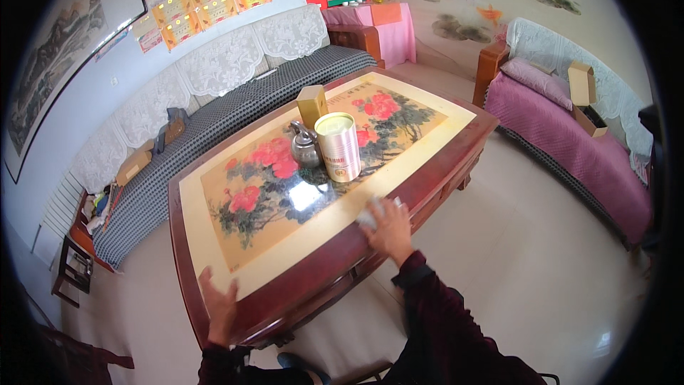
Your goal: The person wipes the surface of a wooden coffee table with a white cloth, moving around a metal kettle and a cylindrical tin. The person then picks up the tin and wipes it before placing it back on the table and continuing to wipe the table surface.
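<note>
My right hand (391, 229) is at the near edge of a dark red wooden coffee table (315, 278), its fingers over a whitish cloth or wad of tissue (370, 215) on the tabletop. Motion blurs that thing, so its exact kind is unclear. At the table's near left corner, my left hand (217, 297) has its fingers apart and holds nothing. Beyond my right hand stands a tall cylindrical tin (340, 152) with a pale lid. A metal teapot (305, 151) is just left of it, and a gold box (311, 104) stands upright behind, partly hidden.
Under the table's glossy top lies a peony painting (246, 198). A long sofa (230, 112) with lace covers runs along the far side, carrying a cardboard box (133, 167). To the right, another sofa (556, 160) has a pink cover and an opened box (589, 119).
</note>
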Demonstrator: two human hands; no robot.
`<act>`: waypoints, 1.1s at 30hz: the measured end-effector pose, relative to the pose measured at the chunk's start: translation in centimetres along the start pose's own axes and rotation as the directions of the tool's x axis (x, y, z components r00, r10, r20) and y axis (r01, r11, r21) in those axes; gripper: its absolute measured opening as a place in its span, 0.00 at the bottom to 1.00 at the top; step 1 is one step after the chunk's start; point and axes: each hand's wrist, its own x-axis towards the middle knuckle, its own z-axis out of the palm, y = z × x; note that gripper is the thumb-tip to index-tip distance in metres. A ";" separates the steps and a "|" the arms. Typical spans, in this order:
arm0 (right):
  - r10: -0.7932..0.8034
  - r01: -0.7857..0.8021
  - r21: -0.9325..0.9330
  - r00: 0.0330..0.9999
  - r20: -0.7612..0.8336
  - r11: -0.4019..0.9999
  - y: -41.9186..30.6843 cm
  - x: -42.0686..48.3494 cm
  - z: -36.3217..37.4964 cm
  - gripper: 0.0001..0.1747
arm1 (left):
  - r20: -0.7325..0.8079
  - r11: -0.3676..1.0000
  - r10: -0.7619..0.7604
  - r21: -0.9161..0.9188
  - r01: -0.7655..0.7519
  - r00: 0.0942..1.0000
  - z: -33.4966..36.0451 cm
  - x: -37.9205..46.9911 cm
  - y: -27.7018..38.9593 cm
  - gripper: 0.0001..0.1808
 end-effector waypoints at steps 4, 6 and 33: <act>-0.347 0.325 0.225 0.935 0.066 0.918 -4.4 -3.4 -0.8 0.37 | 0.131 0.953 0.156 -0.281 -0.114 0.979 9.8 8.0 11.6 0.55; -0.428 0.373 0.325 0.897 0.114 0.869 -4.8 -3.7 -1.4 0.38 | 0.133 0.922 0.270 -0.321 -0.217 0.954 13.9 12.0 16.8 0.62; 0.050 -0.046 0.143 0.998 -0.022 0.989 2.8 1.0 -2.2 0.36 | -0.008 0.762 0.215 -0.624 -0.173 0.977 27.1 19.2 25.8 0.65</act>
